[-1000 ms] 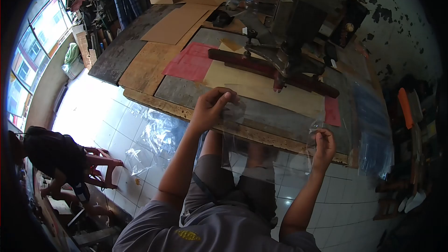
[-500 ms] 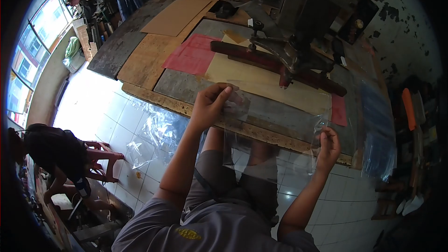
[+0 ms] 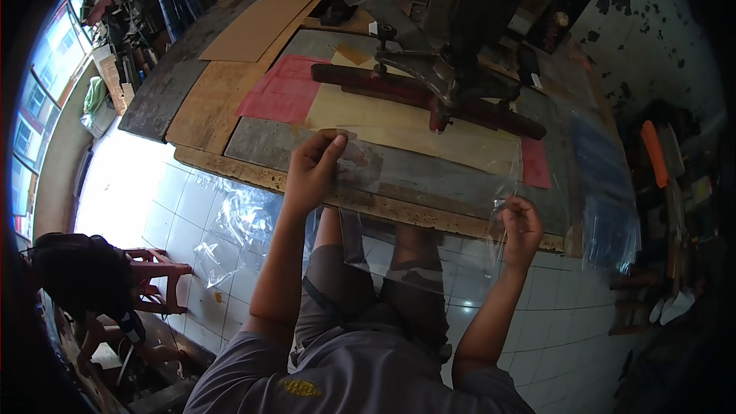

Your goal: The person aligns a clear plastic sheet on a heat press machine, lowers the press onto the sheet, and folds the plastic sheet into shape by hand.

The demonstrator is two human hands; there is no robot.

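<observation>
A clear plastic sheet (image 3: 429, 176) stretches between my two hands over the table's front edge. My left hand (image 3: 316, 165) pinches its upper left part between thumb and finger. At its right side my right hand (image 3: 519, 226) holds the edge with curled fingers. Beyond the sheet, a yellowish sheet (image 3: 399, 123) and red sheets (image 3: 284, 90) lie on the grey plate (image 3: 264, 146). Above them is the dark red bar (image 3: 422, 96) of a metal machine (image 3: 460, 54).
Brown cardboard (image 3: 257, 27) lies at the table's back left. Stacked clear plastic (image 3: 609, 207) hangs over the right side. Loose plastic (image 3: 245, 218) is on the floor at left. Another person (image 3: 84, 284) bends beside a red stool (image 3: 161, 280). An orange handle (image 3: 654, 155) is at far right.
The view has shifted, so the table and machine appear further left. Both hands still hold the plastic sheet. The other person's head and arms have moved a little.
</observation>
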